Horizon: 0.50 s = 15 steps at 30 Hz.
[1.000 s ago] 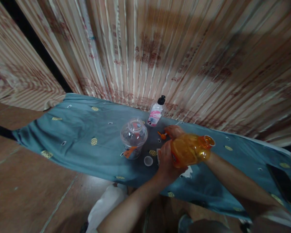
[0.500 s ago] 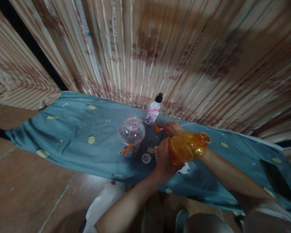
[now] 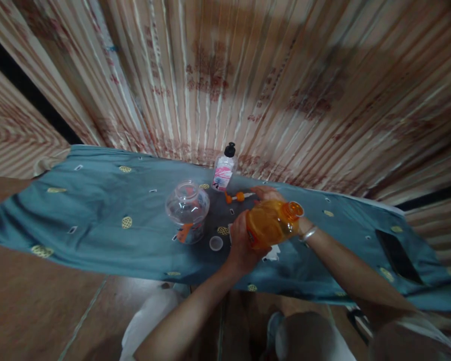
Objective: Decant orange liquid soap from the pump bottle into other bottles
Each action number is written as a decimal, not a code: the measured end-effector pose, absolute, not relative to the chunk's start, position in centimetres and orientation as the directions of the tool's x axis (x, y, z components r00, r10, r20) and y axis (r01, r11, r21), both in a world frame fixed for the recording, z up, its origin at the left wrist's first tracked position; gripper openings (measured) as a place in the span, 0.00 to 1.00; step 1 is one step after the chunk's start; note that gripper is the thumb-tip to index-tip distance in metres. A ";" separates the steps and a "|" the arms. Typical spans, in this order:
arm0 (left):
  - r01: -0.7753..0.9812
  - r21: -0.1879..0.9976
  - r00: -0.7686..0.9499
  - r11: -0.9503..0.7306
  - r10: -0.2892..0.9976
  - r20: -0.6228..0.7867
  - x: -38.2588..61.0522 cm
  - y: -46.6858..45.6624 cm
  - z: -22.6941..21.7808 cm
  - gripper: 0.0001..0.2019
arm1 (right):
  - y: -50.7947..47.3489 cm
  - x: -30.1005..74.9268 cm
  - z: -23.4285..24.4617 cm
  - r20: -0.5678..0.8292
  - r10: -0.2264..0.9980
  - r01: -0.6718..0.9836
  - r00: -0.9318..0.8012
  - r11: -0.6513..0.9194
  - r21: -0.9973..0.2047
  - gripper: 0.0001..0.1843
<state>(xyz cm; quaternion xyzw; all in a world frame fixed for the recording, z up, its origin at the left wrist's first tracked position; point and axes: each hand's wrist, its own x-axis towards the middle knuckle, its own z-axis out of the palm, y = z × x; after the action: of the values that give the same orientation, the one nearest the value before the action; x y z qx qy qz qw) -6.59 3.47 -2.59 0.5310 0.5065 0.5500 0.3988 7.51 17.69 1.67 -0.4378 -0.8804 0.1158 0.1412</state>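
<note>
A translucent orange bottle with an uncapped neck is tilted above the cloth, its mouth toward the right. My left hand is wrapped round its lower end. Behind the bottle, my right hand has its fingers stretched out, partly hidden. Just left of those fingertips lies an orange pump head with a pale tube, apart from the hand. A clear bottle with a pink label and black pump top stands behind it. To the left is a clear round plastic jar with an orange patch.
A small clear cap and crumpled white paper lie on the blue-green cloth. A dark phone rests at the right. Striped curtain hangs along the back edge.
The right hand has drawn away to the right from the orange pump head, which now shows more of its collar and tube. The whole view has shifted; the left hand still holds the orange bottle.
</note>
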 end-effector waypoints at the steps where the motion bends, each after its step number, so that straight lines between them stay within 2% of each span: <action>1: 0.122 0.973 -0.107 -0.197 0.972 0.210 -6.6 3.5 -2.7 0.48 | 17.7 7.8 1.8 0.140 0.809 0.748 -0.571 0.583 -0.317 0.16; 6: 0.200 0.952 -0.107 -0.231 0.961 0.256 -6.5 3.8 -3.3 0.47 | 18.6 5.8 1.2 0.110 0.807 0.755 -0.581 0.584 -0.299 0.18; 11: 0.206 0.943 -0.105 -0.260 0.953 0.285 -6.4 4.0 -3.6 0.48 | 19.6 1.7 -0.2 0.085 0.792 0.728 -0.605 0.593 -0.344 0.20; 15: 0.220 0.937 -0.103 -0.271 0.949 0.299 -6.4 4.1 -3.7 0.48 | 19.6 1.6 0.5 0.173 0.834 0.729 -0.523 0.544 -0.415 0.18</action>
<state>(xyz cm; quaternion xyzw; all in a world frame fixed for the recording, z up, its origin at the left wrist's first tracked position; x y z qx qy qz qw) -6.41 4.08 -3.71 0.5807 0.5033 0.5462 0.3333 1.65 19.64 0.53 -0.4545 -0.8602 0.1471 0.1783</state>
